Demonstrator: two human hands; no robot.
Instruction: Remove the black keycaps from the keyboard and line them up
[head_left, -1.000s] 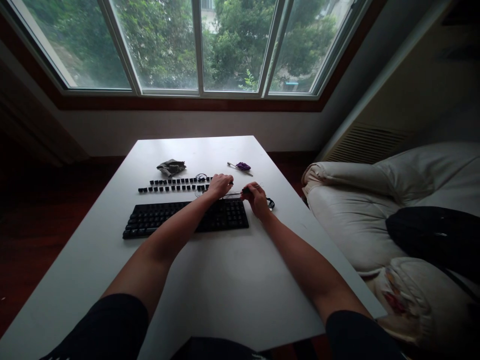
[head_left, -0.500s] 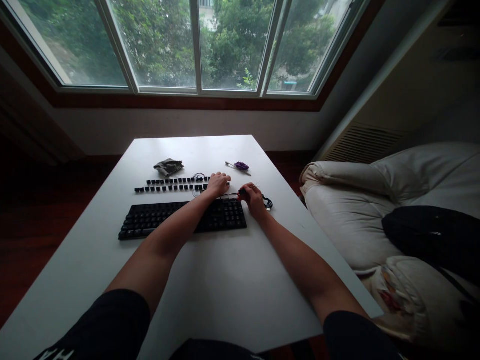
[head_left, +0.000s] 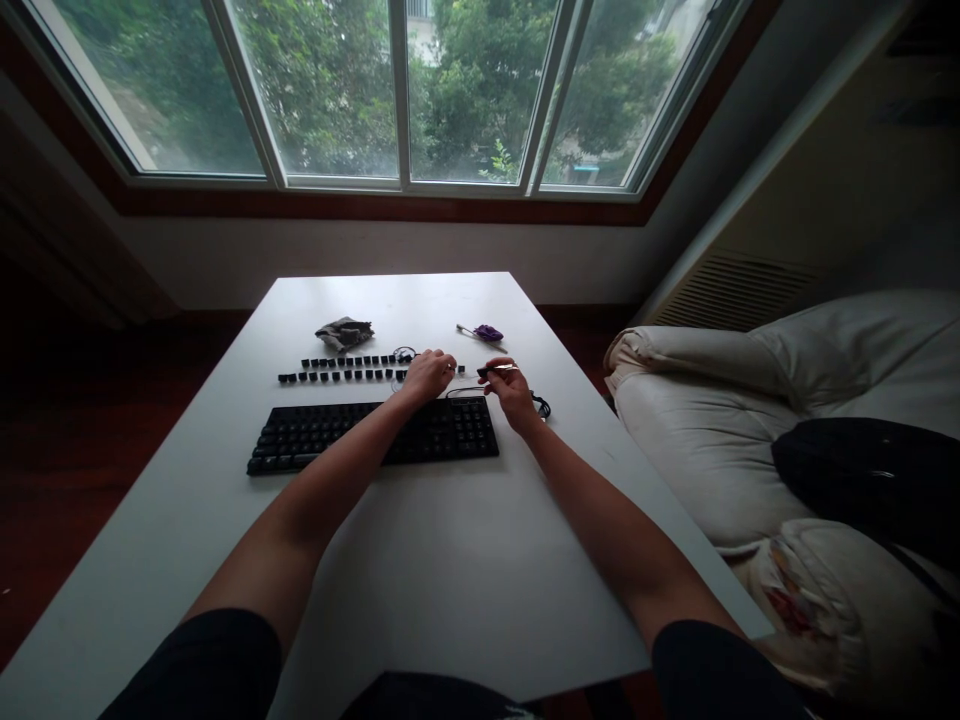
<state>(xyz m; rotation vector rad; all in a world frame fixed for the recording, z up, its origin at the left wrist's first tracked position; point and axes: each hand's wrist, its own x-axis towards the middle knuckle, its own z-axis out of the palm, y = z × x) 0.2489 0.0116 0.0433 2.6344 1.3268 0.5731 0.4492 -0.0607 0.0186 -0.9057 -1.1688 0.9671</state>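
Note:
A black keyboard lies on the white table, partly covered by my left forearm. Beyond it, small black keycaps stand in two rows. My left hand is over the right end of these rows, fingers curled together; what is in them, if anything, is hidden. Just past its fingertips sits a single keycap. To the right, my right hand pinches a small black keycap between thumb and fingers, above the table behind the keyboard's right corner.
A crumpled grey cloth lies at the back left of the table. A purple object rests with a thin stick-like tool at the back right. A black cable is beside my right hand. A pale sofa stands right of the table.
My left hand has drawn slightly left relative to the keycap rows, showing the keycap beyond its fingertips. My right hand still holds its keycap, lifted a little. The view has shifted slightly.

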